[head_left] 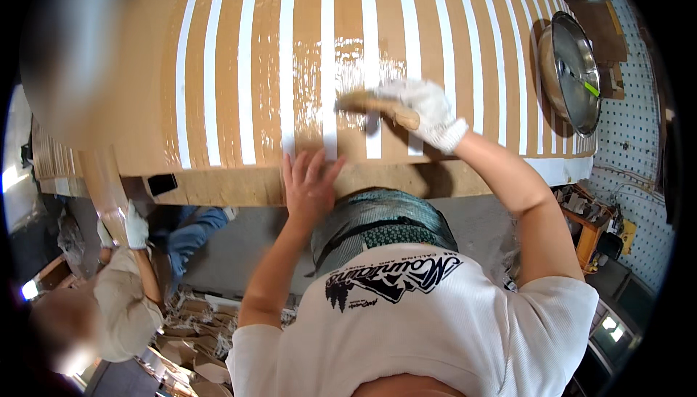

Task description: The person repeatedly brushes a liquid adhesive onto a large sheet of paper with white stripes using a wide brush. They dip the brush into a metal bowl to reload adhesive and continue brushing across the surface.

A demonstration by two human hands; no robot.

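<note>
Holding blurred brown tool [357, 101], right grip [425, 106], underside hidden

Bright in here; glare mid striped sheet [349, 55], shadow below right hand [421, 103], hand motion-blurred; edges bend, corners black.

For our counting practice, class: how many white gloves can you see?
3: one glove on the wearer's right hand; two on the co-worker at lower left, a clearer glove and a partly hidden glove. Others may be hidden.
</note>
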